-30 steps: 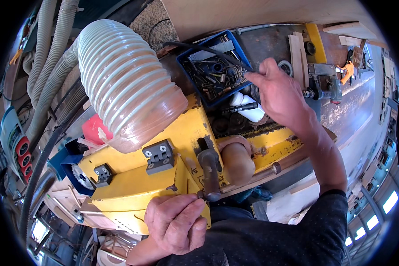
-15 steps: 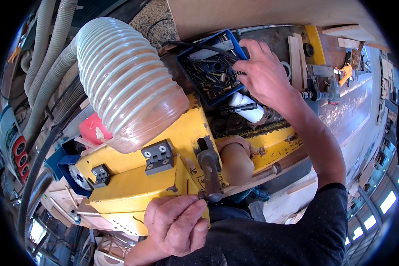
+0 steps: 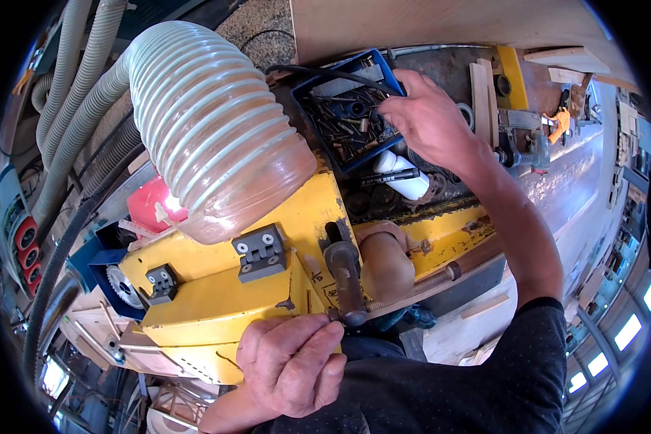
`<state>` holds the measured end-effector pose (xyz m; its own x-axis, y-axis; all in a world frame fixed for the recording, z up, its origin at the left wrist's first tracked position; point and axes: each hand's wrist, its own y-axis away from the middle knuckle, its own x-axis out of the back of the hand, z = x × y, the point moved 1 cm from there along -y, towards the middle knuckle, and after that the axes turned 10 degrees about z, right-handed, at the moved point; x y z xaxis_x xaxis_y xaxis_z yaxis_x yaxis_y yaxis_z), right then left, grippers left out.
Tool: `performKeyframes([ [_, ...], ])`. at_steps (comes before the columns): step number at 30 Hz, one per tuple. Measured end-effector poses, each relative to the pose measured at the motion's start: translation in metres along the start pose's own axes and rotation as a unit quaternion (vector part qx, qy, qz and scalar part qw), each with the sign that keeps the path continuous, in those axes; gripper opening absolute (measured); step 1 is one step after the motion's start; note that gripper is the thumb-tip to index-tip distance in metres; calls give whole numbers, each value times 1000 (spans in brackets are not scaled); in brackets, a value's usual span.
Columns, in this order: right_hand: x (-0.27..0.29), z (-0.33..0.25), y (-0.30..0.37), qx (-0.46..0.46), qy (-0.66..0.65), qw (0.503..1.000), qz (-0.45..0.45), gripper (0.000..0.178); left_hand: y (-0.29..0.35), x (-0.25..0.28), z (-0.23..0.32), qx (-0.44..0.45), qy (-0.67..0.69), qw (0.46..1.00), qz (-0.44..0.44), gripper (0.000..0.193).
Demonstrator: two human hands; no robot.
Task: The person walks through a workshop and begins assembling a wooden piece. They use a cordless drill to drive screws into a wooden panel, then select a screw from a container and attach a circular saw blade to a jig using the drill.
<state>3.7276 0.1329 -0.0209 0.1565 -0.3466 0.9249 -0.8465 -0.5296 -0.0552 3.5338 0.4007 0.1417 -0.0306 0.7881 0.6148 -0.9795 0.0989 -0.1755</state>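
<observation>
My left hand [image 3: 289,365] is closed in a pinch beside the yellow machine housing [image 3: 210,300], below a dark metal handle [image 3: 349,286]. A small dark piece [image 3: 333,314] shows at its fingertips, too little of it to name. Over the right edge of a blue bin [image 3: 340,155], my right hand [image 3: 434,119] has thumb and forefinger closed at the end of a black flexible tube [image 3: 325,71]. That end is hidden by the fingers. Loose drill bits and small metal parts [image 3: 354,126] fill the bin. Just below it lie a white bottle [image 3: 405,177] and a black marker [image 3: 389,176].
A wide clear ribbed hose [image 3: 210,123] rises over the housing's left part. Black hinges [image 3: 259,253] sit on the housing. A rounded tan knob [image 3: 387,271] stands right of the handle. Wooden strips [image 3: 482,101] and an orange-handled clamp [image 3: 559,123] lie at the right.
The view has shifted slightly. My right hand has moved a little to the right and down at the bin's edge. My left hand keeps its pinch in nearly the same place.
</observation>
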Motion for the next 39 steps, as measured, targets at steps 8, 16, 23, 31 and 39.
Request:
performKeyframes([
  [8, 15, 2, 18, -205, -215, 954, 49, 16, 0, 0, 0, -17, -11, 1000, 5, 25],
  [16, 75, -21, 54, -235, -262, 922, 158, 15, 1, -4, 7, -22, -2, 999, 41, 26],
  [23, 142, -146, 136, -95, -617, 779, 54, 16, 14, -4, 56, -33, 179, 983, 33, 38],
  [31, 102, -204, 211, -232, -801, 551, 35, 14, 50, -24, 74, 100, 290, 952, -2, 19],
  [39, 102, -213, 235, -295, -760, 569, 104, 8, 75, -37, 86, 140, 338, 931, 4, 10],
])
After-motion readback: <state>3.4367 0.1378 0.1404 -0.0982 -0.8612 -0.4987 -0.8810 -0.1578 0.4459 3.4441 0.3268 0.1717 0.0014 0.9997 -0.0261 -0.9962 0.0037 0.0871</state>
